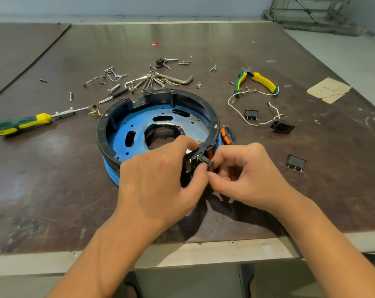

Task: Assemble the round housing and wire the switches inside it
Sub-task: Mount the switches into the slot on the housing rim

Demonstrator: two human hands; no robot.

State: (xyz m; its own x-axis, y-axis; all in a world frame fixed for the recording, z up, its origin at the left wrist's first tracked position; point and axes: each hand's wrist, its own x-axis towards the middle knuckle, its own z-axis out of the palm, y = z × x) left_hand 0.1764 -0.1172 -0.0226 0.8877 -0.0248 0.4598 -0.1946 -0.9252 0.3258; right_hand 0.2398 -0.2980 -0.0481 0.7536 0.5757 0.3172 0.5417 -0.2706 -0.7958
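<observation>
So the round housing (158, 123) looks screwed together, while both hands, left hand (160, 179) and right hand (244, 173), pinch a rocker switch (208, 159) at its wall, and two loose switches (295, 163) and the white wires (244, 121) remain unfitted.

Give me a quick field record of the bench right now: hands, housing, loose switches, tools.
left hand: gripping the black switch panel at the housing's near rim
right hand: pinching a red rocker switch at that panel
housing: round black-walled housing with blue base, open top, flat on the brown table
loose switches: two black rocker switches, right of housing
socket: black power socket with white wires
tools: green-yellow screwdriver left; green-yellow pliers far right
hardware: scattered screws and hex keys behind housing
</observation>
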